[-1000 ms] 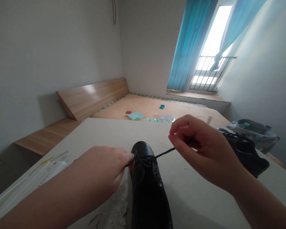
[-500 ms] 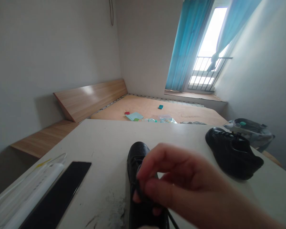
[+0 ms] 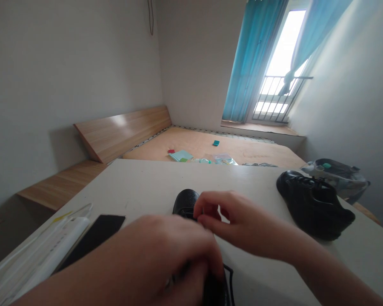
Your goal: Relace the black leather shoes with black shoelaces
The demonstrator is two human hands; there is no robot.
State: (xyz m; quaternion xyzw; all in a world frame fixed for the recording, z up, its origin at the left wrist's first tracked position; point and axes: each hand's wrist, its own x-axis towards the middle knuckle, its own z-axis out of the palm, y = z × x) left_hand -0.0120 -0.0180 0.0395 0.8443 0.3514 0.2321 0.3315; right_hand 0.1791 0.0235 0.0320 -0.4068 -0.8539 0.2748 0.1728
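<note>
- Our black leather shoe (image 3: 185, 200) lies on the white table (image 3: 140, 187), long axis pointing away from us.
- Our right hand (image 3: 242, 223) is just beside its far end, fingers half curled; we cannot tell any hold.
- Our left hand (image 3: 159, 259) is nearer us, covering the near part; its hold is hidden.

**Colour record: black shoes, turquoise curtains**
The pebbled shoe (image 3: 185, 202) and the second shoe (image 3: 312, 204) are glossy black; the lace (image 3: 230, 276) is black; the curtains (image 3: 253, 59) are turquoise; the tabletop (image 3: 147, 182) is off-white with grey scuffs; the headboard (image 3: 121, 131) is light oak with streaked grain; the booklet (image 3: 180, 155) is pale aqua; the small card (image 3: 215, 143) is teal.
</note>
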